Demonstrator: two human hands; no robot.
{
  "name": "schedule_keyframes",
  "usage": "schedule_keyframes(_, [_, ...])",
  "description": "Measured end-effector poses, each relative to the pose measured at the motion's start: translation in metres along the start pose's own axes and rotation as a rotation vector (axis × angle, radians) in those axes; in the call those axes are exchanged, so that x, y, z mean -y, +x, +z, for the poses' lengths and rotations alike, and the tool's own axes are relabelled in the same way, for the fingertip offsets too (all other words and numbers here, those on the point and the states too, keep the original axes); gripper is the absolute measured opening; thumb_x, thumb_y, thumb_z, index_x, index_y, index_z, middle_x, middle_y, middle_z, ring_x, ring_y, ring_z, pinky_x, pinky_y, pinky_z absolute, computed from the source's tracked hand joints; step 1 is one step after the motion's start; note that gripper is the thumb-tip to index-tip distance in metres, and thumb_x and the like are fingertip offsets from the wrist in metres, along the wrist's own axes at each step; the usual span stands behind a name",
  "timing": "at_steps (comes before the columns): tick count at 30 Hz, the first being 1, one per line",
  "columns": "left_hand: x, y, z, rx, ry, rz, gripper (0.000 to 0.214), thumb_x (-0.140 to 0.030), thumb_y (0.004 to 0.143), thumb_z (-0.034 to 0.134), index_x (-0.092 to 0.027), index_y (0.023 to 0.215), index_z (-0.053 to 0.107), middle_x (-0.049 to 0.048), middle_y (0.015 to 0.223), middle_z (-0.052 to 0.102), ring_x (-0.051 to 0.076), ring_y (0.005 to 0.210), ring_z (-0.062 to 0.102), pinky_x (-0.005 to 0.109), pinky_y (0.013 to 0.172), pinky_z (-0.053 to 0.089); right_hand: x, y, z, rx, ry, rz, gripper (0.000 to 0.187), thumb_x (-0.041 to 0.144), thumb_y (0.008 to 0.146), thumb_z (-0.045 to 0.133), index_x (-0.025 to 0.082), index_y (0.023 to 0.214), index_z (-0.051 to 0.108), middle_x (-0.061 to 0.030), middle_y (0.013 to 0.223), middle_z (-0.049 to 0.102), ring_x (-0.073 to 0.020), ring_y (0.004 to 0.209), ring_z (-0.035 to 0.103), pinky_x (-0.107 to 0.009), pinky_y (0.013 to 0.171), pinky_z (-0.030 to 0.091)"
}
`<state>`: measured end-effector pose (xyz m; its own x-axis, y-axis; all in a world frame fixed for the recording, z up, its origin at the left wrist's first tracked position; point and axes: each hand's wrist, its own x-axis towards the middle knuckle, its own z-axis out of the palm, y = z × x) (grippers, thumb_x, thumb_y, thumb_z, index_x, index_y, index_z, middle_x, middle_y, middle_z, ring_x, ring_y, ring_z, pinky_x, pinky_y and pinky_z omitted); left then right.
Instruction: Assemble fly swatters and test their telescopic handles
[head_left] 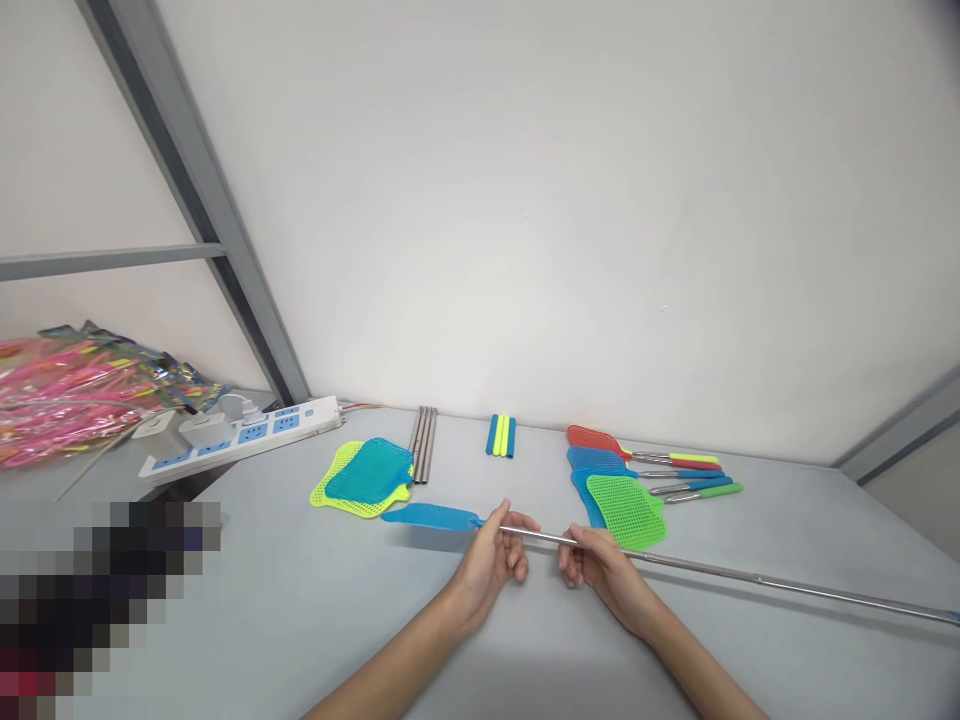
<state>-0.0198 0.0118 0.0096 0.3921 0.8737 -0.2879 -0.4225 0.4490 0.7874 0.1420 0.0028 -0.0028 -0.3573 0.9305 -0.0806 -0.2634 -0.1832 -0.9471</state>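
A blue fly swatter head (pixel 431 516) sits on a long extended metal rod (pixel 750 576) that stretches to the right edge of view above the grey table (pixel 300 610). My left hand (pixel 495 558) is closed on the rod just right of the blue head. My right hand (pixel 596 565) pinches the same rod a little farther right. Both hands are close together near the table's middle.
Loose yellow and blue swatter heads (pixel 364 477) lie at the left, beside three metal rods (pixel 423 442). Blue and yellow handle grips (pixel 501 435) lie by the wall. Several finished swatters (pixel 630 480) lie at the right. A white power strip (pixel 240 432) and pink packaging (pixel 67 390) sit far left.
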Motion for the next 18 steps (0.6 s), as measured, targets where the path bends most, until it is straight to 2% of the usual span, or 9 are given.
schedule_keyframes(7, [0.0, -0.001, 0.001, 0.014, 0.009, -0.024, 0.046, -0.052, 0.074, 0.033, -0.013, 0.072, 0.057, -0.0059, 0.038, 0.031, 0.008, 0.037, 0.038, 0.022, 0.047, 0.03, -0.002, 0.0, 0.002, -0.004, -0.06, -0.024, 0.041, 0.033, 0.08, 0.036, 0.01, 0.055, 0.058, -0.0025, 0.046, 0.046, -0.0099, 0.045, 0.041, -0.024, 0.047, 0.028])
schedule_keyframes(13, [0.001, -0.004, 0.002, 0.035, 0.047, -0.02, 0.045, -0.05, 0.076, 0.032, -0.013, 0.073, 0.057, -0.0056, 0.038, 0.032, 0.008, 0.037, 0.038, 0.022, 0.048, 0.03, 0.0, -0.002, 0.013, -0.017, -0.086, -0.024, 0.041, 0.034, 0.08, 0.036, 0.01, 0.056, 0.058, -0.002, 0.048, 0.045, -0.0098, 0.048, 0.041, -0.024, 0.049, 0.029])
schedule_keyframes(18, [0.007, -0.003, 0.006, 0.121, 0.059, 0.022, 0.037, -0.044, 0.077, 0.034, -0.013, 0.071, 0.055, -0.0037, 0.039, 0.04, 0.009, 0.038, 0.04, 0.022, 0.046, 0.031, 0.003, -0.006, 0.029, 0.075, -0.022, -0.003, 0.042, 0.035, 0.082, 0.032, 0.011, 0.058, 0.057, -0.0046, 0.054, 0.05, -0.0112, 0.052, 0.043, -0.024, 0.05, 0.03])
